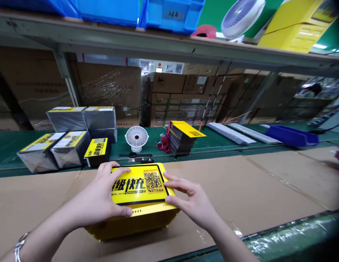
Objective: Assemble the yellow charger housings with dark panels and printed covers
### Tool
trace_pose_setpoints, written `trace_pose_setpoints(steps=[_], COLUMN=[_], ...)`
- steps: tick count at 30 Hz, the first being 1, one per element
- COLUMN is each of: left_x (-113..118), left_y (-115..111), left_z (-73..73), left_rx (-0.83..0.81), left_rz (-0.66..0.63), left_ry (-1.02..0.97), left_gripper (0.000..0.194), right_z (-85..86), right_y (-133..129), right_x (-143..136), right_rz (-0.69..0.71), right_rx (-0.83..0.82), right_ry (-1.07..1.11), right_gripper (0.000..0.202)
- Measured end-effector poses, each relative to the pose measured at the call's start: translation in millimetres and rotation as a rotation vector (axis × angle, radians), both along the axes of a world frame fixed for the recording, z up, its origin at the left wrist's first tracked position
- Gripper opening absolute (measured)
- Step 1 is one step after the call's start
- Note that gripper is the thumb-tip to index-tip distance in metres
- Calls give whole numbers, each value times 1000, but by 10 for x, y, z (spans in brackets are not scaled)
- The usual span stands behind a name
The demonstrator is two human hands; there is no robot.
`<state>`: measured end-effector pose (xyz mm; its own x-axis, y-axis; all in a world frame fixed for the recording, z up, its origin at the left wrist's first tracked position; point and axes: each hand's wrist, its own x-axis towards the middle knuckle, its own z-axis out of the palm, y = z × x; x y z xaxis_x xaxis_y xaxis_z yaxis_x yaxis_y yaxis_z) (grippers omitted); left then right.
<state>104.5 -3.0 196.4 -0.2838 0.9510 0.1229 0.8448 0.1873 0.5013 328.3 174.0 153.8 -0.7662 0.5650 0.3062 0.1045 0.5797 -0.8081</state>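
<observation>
A yellow box (155, 222) with dark-shaded sides sits on the cardboard in front of me. Its top is a yellow printed panel (131, 182) with a black border, large black characters and a QR code. My left hand (103, 193) grips the panel's left side, thumb on the front edge and fingers across the top. At the right edge, my right hand (189, 198) holds the panel with its thumb and fingertips. Whether the panel is a separate piece or fixed to the box, I cannot tell. The palms hide parts of both side edges.
Behind the box stand wrapped boxes (69, 145), a small black-and-yellow box (97, 151), a white fan (136, 138), a stack of dark panels (182, 140) and red cords (164, 142). A blue tray (292, 136) lies at right. A shelf (158, 43) runs overhead.
</observation>
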Motion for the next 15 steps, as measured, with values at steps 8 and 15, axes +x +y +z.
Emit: trace_pose_setpoints(steps=[8, 15], left_x=[-64, -53], left_y=[-50, 18], left_z=[-45, 16], left_rx=[5, -32], left_rz=[23, -31], left_ry=[-26, 24], left_gripper=[77, 94], right_z=[96, 81], right_y=[5, 43], right_x=[-3, -37], right_rz=[22, 63], right_rx=[85, 87], right_ry=[-35, -25], right_gripper=[35, 30])
